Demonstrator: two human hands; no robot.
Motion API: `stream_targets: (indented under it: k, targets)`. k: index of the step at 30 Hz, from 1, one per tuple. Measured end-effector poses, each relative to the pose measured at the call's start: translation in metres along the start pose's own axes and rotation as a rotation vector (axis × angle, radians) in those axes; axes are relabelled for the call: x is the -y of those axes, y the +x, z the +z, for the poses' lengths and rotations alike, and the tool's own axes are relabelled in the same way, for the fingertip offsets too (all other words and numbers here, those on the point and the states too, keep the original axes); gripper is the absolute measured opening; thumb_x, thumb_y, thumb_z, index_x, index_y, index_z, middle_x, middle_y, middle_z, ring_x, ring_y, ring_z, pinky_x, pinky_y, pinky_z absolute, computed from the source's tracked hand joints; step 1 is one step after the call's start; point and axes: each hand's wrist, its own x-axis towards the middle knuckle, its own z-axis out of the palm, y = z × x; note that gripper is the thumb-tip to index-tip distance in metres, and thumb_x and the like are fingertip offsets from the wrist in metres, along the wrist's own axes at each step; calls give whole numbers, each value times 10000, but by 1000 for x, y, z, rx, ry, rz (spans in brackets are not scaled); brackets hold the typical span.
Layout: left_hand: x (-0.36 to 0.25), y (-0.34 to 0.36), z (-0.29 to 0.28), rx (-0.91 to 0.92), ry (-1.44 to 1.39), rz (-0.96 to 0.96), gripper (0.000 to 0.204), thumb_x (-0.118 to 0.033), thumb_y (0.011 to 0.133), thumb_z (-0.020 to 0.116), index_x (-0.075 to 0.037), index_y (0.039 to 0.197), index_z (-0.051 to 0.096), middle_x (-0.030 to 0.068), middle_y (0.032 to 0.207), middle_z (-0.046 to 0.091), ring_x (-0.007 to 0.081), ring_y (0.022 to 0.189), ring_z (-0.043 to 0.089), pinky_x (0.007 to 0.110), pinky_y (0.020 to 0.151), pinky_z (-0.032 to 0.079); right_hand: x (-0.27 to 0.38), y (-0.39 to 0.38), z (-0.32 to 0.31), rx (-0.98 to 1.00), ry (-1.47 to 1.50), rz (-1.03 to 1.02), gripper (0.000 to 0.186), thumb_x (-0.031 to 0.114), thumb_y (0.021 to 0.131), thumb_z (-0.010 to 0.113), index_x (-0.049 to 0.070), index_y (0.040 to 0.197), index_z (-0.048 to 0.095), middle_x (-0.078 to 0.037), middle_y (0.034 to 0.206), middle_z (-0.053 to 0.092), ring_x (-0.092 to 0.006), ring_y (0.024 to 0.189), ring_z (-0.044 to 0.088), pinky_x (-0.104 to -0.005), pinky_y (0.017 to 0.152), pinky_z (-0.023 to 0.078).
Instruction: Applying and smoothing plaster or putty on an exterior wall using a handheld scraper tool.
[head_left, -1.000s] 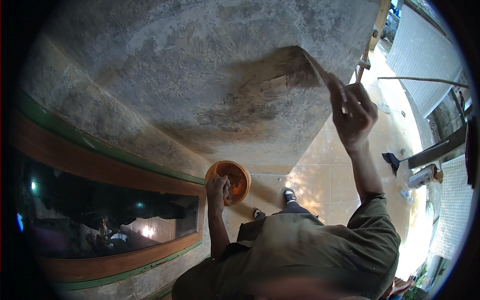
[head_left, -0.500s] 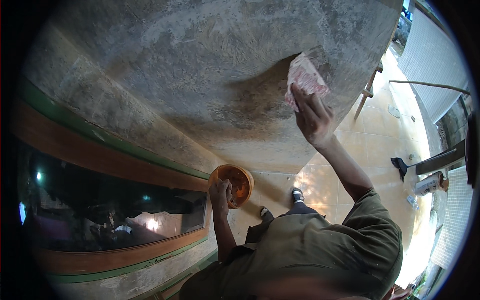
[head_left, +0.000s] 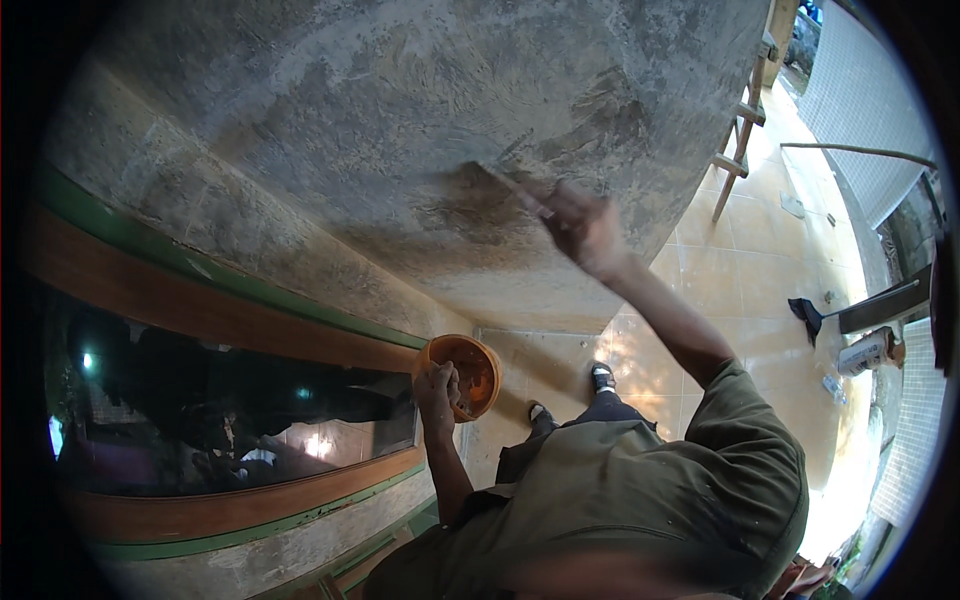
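My left hand (head_left: pixel 437 388) is closed on the rim of an orange bucket (head_left: pixel 488 362), which has reddish-brown residue inside. The bucket is by the corner of the wall and the window frame. My right hand (head_left: pixel 583 228), slightly blurred, grips a thin flat scraper (head_left: pixel 522 194), now seen nearly edge-on. The scraper's far edge is at or very close to the rough grey plastered wall (head_left: pixel 400 110); whether it touches, I cannot tell. A darker patch marks the wall around it.
On the left runs a window (head_left: pixel 240 410) in a brown wooden frame with green trim. A wooden ladder-like stand (head_left: pixel 735 150) is at the wall's right edge. A black cloth-like item (head_left: pixel 805 318) and a crumpled bag (head_left: pixel 868 352) lie farther right on the tiled floor (head_left: pixel 740 270).
My right hand has shifted left along the wall, and the scraper has turned from showing its pink-white smeared face to nearly edge-on. My left hand keeps its hold on the bucket.
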Motion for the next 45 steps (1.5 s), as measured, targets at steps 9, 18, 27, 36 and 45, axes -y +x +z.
stream_targets:
  k: [9, 18, 27, 36, 45]
  targets:
    - [1, 4, 12, 35, -51, 7, 218, -113, 867, 562, -124, 690, 435, -45, 602, 473, 4, 403, 316, 173, 368, 237, -13, 25, -143, -481, 31, 140, 71, -99, 768, 622, -80, 836, 634, -87, 668, 525, -155, 580, 504, -273, 496, 371]
    - [-5, 13, 26, 87, -34, 50, 234, -112, 866, 547, -135, 676, 413, -48, 584, 437, 11, 395, 285, 183, 357, 214, -15, 21, -108, -351, 25, 140, 48, 41, 824, 636, 2, 842, 615, -72, 615, 463, -194, 495, 492, -286, 438, 337]
    - [-12, 11, 27, 93, -45, 40, 222, -102, 862, 548, -116, 669, 439, -36, 575, 459, 14, 394, 317, 187, 358, 236, 1, 9, -41, 56, 169, 68, 158, 88, 780, 682, 52, 933, 678, -41, 709, 551, -174, 510, 561, -329, 444, 435]
    - [-2, 15, 16, 33, -37, 11, 222, -102, 860, 556, -120, 669, 444, -38, 589, 467, 13, 404, 328, 180, 369, 240, -4, 35, -125, -223, 300, 147, 108, 0, 771, 666, 4, 879, 667, -68, 772, 582, -147, 632, 599, -270, 489, 485]
    - [-15, 17, 26, 45, 30, -1, 225, -119, 857, 553, -143, 673, 426, -59, 586, 440, 12, 398, 299, 178, 367, 227, -30, 12, -113, -217, 178, 212, 122, 12, 786, 667, 2, 907, 653, -78, 759, 573, -176, 608, 581, -284, 497, 449]
